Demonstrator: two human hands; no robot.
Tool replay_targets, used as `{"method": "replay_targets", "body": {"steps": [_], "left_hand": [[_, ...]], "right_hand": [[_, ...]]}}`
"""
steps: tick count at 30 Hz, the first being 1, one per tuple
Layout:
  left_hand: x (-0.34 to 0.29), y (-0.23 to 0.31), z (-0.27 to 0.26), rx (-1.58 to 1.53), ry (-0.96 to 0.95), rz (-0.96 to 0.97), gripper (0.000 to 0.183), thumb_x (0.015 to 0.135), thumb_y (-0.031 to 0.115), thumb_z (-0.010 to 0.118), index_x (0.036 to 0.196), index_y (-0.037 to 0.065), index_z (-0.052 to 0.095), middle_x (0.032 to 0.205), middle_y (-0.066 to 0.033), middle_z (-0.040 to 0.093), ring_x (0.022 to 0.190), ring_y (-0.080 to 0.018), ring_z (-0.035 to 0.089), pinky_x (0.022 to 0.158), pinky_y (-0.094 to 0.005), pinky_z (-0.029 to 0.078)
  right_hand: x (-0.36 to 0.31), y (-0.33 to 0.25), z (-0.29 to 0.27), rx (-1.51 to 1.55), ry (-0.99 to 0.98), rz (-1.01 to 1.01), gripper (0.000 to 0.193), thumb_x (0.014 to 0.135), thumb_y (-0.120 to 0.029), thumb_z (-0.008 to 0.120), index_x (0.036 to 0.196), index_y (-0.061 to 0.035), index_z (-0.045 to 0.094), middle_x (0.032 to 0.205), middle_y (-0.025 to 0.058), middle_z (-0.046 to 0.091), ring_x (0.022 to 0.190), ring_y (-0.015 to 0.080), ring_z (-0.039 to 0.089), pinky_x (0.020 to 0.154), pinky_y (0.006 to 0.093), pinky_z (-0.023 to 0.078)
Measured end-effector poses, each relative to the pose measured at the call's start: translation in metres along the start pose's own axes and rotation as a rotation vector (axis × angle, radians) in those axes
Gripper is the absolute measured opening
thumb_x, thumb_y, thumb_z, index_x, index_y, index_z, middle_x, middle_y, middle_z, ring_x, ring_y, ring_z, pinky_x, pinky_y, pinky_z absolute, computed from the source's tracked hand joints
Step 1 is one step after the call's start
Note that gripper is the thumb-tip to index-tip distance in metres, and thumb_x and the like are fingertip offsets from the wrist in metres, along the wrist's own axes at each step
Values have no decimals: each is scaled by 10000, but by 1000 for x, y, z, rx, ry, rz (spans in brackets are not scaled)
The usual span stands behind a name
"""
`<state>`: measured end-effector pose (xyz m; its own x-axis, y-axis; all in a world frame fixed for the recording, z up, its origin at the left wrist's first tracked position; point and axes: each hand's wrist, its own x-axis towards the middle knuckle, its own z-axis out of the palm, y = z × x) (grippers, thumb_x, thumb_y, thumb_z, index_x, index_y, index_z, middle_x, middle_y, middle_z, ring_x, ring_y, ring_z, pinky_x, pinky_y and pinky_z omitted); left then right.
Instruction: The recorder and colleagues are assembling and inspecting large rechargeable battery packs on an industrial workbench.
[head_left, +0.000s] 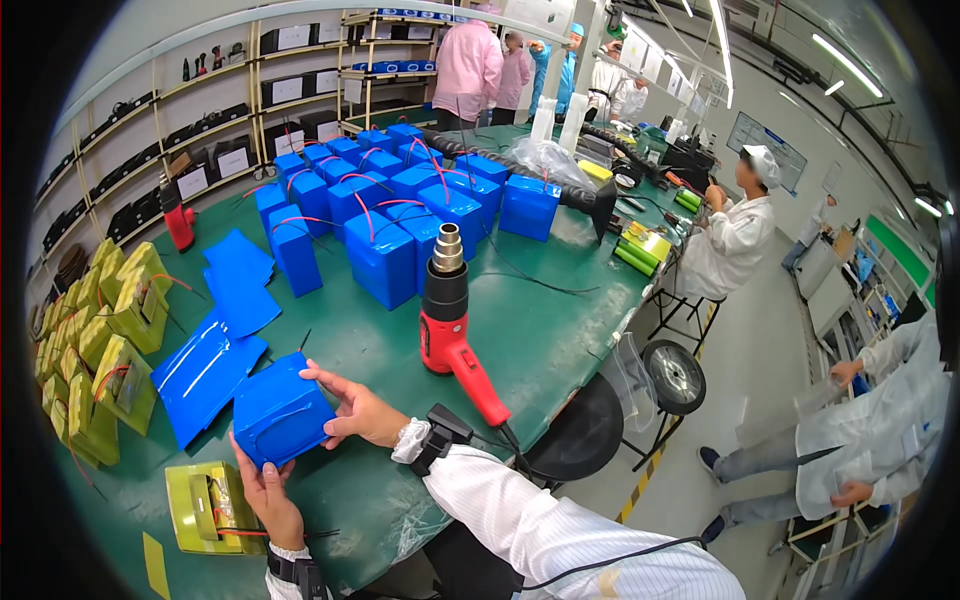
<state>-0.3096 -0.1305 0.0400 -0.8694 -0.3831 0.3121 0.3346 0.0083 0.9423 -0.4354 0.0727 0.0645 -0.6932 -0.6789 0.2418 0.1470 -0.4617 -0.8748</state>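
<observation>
Between my two hands is a blue-wrapped battery pack (284, 408), raised over the green table and tilted, with loose film at its near end. My left hand (268, 500) grips it from below, while my right hand (358, 408) has thumb and fingers on its right side. Just left of my left wrist lies a yellow-green battery pack (185, 508) with red and black leads. Flat blue shrink sleeves (205, 375) are spread beyond the held pack. A red and black heat gun (450, 335) stands nozzle-up to the right of my right hand.
Several blue-wrapped packs (382, 262) with wires stand mid-table, and rows of yellow-green packs (130, 315) line the left. A second red heat gun (177, 215) is at the far left. A black hose (560, 190) runs behind. A co-worker (735, 235) sits along the right edge; a stool (580, 430) is nearby.
</observation>
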Motion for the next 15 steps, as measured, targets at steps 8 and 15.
{"method": "replay_targets", "body": {"steps": [8, 15], "left_hand": [[1, -1, -3, 9, -31, -8, 621, 1066, 174, 452, 1631, 163, 195, 1560, -131, 366, 1270, -245, 531, 959, -376, 535], [2, -6, -4, 11, -1, -26, 612, 1072, 204, 466, 1626, 147, 211, 1529, -131, 403, 1216, -241, 573, 945, -370, 542]], "right_hand": [[1, 2, 0, 37, -4, 4, 856, 827, 20, 708, 1575, -116, 314, 1698, 84, -16, 891, 160, 681, 754, 300, 617], [1, 4, 0, 14, 24, -16, 852, 805, 32, 700, 1562, -119, 337, 1696, 124, -25, 814, 155, 706, 701, 277, 625]]}}
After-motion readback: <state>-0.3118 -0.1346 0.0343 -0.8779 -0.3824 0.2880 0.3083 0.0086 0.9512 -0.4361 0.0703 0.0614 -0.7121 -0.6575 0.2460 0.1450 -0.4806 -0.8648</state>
